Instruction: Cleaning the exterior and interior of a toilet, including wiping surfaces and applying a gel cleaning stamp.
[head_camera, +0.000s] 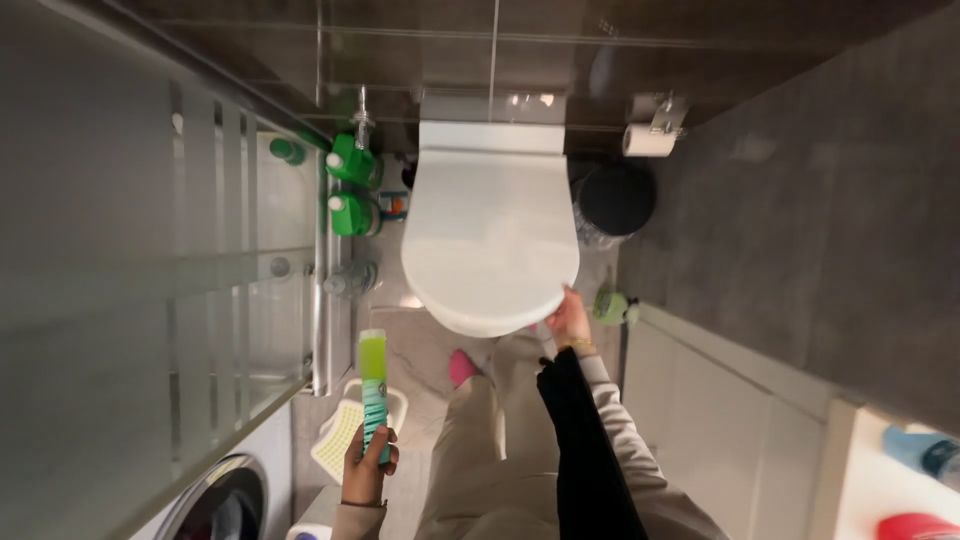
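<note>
While my left hand (366, 468) keeps a closed grip around the green cleaner bottle (374, 392), upright over the floor | right hand (569, 319) fingers touch the front edge of the shut toilet lid (490, 235) | risk: one-handed bottle could slip | contents unseen; black bin (617, 199) beside toilet.

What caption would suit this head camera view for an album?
Seen from above: right hand on closed white toilet lid, left hand holding a green bottle.
</note>
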